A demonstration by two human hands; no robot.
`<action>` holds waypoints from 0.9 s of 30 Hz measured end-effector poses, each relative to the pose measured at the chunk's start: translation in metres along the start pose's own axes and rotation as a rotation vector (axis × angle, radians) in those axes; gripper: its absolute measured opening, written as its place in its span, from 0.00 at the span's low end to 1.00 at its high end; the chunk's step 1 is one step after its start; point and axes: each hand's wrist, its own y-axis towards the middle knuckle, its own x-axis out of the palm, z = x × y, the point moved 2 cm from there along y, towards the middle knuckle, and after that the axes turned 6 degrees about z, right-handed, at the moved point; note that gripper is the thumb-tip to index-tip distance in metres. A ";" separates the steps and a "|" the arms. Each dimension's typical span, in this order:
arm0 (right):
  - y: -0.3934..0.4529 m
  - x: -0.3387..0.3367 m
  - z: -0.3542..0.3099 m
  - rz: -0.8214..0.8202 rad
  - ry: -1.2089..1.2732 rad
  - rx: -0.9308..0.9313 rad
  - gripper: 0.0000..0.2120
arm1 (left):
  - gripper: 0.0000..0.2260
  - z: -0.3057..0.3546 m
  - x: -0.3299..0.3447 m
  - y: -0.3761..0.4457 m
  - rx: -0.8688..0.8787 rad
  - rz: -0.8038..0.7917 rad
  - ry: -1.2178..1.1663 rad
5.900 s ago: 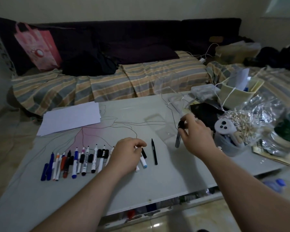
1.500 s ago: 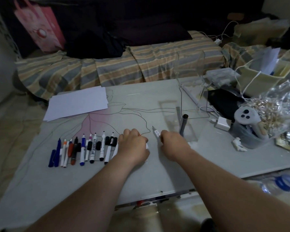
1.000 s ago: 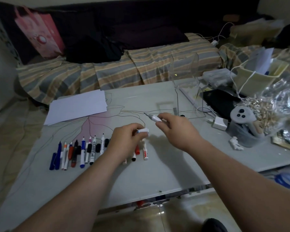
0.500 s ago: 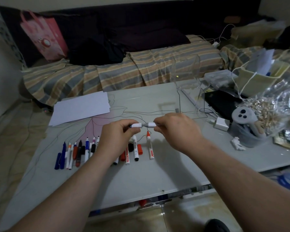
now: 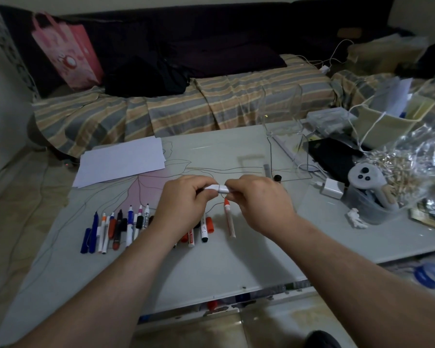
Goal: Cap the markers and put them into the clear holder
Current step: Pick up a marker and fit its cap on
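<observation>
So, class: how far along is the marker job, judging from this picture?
Done: one dark marker stands in the clear holder. In hand: the left hand and right hand press a white cap onto a marker between them. Left: the row of markers on the table, several uncapped, including an orange-tipped one.
</observation>
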 end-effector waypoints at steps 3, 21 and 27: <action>0.004 -0.010 0.005 -0.027 0.020 -0.009 0.11 | 0.03 0.004 0.003 0.000 -0.031 0.002 -0.029; -0.008 -0.048 0.106 0.296 0.252 0.471 0.28 | 0.10 0.020 0.070 -0.003 -0.261 -0.107 -0.216; -0.009 -0.015 0.120 0.106 -0.064 0.326 0.14 | 0.16 -0.003 0.083 -0.007 -0.286 -0.172 -0.026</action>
